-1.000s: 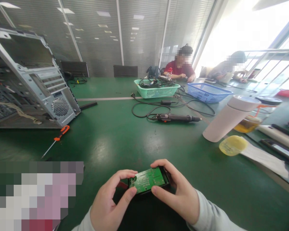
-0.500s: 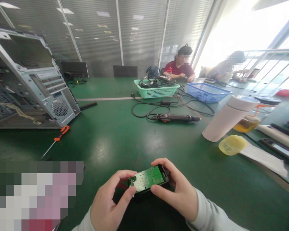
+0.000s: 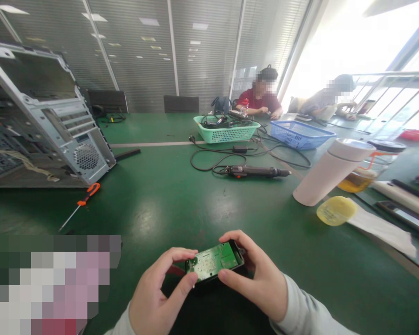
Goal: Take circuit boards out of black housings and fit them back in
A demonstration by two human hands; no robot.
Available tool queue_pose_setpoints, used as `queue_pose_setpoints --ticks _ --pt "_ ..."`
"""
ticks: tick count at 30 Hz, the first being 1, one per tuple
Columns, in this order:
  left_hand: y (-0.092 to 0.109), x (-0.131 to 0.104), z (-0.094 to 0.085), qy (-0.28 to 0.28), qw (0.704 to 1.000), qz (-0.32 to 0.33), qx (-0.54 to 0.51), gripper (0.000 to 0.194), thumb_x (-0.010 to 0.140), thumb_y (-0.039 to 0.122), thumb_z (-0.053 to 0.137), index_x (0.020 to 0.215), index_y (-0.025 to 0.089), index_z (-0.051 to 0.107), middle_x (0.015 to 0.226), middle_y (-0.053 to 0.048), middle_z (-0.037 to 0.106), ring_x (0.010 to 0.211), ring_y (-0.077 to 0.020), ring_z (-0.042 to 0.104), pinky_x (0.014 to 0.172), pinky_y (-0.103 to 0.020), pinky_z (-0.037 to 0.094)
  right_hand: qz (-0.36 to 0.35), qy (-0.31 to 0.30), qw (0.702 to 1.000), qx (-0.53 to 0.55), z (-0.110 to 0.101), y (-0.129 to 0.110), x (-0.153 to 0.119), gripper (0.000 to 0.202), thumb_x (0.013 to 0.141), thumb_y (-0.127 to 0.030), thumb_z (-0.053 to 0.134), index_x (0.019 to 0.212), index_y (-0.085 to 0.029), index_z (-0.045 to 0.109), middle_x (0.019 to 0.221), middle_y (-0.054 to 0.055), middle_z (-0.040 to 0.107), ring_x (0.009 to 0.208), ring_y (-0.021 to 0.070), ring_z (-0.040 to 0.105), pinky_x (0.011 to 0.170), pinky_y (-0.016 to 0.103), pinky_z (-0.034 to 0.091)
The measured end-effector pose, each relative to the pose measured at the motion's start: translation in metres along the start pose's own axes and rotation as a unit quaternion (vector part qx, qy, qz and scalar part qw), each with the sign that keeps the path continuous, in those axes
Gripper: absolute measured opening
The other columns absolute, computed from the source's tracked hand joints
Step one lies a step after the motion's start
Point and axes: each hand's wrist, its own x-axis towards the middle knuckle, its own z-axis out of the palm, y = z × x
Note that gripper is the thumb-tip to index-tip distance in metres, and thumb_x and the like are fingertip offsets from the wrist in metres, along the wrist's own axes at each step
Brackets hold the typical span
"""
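Between my two hands, near the front of the green table, is a green circuit board (image 3: 214,261) seated in a small black housing (image 3: 238,251). My left hand (image 3: 162,288) grips the left end, with thumb in front and fingers behind. On the right end my right hand (image 3: 260,279) holds it the same way, its thumb resting at the near edge of the board. The board faces up and tilts slightly, its right end farther from me. The underside of the housing is hidden.
To the left stand an open metal computer case (image 3: 52,111) and an orange-handled screwdriver (image 3: 87,195). Ahead lie a corded electric screwdriver (image 3: 258,171), a green basket (image 3: 226,135) of cables and a blue basket (image 3: 302,136). A pale bottle (image 3: 331,172) is at right. Two people sit at the back.
Both hands keep the same hold on the board in its housing. The glare on the board has lessened slightly; otherwise almost nothing has moved.
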Motion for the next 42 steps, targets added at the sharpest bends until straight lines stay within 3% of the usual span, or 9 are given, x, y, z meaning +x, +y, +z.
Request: queue_pose_setpoints --ticks 20,32,42 --pt "0.001 -0.001 -0.001 0.008 1.0 -0.001 0.001 0.013 0.078 0.027 0.062 0.089 0.026 0.069 0.088 0.002 0.072 0.079 -0.0142 0.067 0.071 -0.02 0.05 -0.005 -0.012 0.999 0.04 0.0 -0.001 0.002 0.045 0.073 -0.037 0.07 0.11 -0.02 0.05 0.094 0.002 0.054 0.085 0.0166 0.051 0.074 0.027 0.041" --pt "0.004 -0.001 -0.003 -0.012 1.0 -0.018 0.008 0.014 0.081 0.033 0.058 0.088 0.023 0.065 0.087 -0.001 0.071 0.083 -0.0196 0.067 0.073 -0.026 0.051 -0.003 -0.013 0.999 0.045 0.0 -0.001 0.001 0.047 0.074 -0.04 0.071 0.111 -0.02 0.05 0.098 0.004 0.056 0.088 0.0177 0.054 0.076 0.029 0.044" --pt "0.002 0.0 -0.001 0.0 0.998 -0.042 -0.054 0.013 0.082 0.034 0.06 0.087 0.023 0.066 0.087 -0.001 0.07 0.084 -0.0186 0.066 0.074 -0.024 0.05 0.017 -0.016 0.998 0.053 0.0 -0.012 -0.001 0.039 0.076 -0.034 0.066 0.109 -0.02 0.049 0.095 0.002 0.053 0.086 0.0158 0.051 0.076 0.027 0.042"
